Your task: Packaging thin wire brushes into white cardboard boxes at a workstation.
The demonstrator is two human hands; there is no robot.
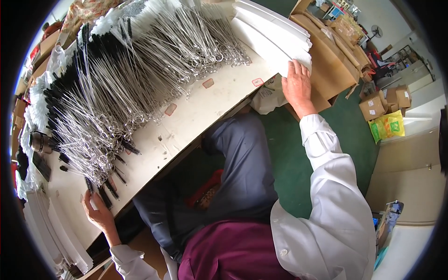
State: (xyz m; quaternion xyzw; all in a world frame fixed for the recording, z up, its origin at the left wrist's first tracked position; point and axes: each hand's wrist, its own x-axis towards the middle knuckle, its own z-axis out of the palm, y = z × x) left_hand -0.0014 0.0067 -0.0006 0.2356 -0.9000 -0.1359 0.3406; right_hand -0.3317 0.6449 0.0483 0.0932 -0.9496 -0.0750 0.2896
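A wide heap of wire cleaning brushes (105, 93) with looped metal ends covers much of the white table (170, 140). Their bristles are black or white. My left hand (99, 214) is at the near left edge of the table, fingers apart, beside several black brush heads (105, 197). It seems to hold nothing; whether its fingertips touch a brush I cannot tell. On the right, my right hand (297, 86) lies with outstretched fingers on the corner of a stack of flat white cardboard pieces (270, 35).
An open brown carton (326, 65) stands right of the table, with smaller boxes (385, 102) and a yellow-green bag (387, 126) farther off. A white plastic bag (269, 97) hangs by the table edge. More white cardboard (58, 233) leans at lower left, and a dark cylindrical object (41, 142) stands behind the brushes.
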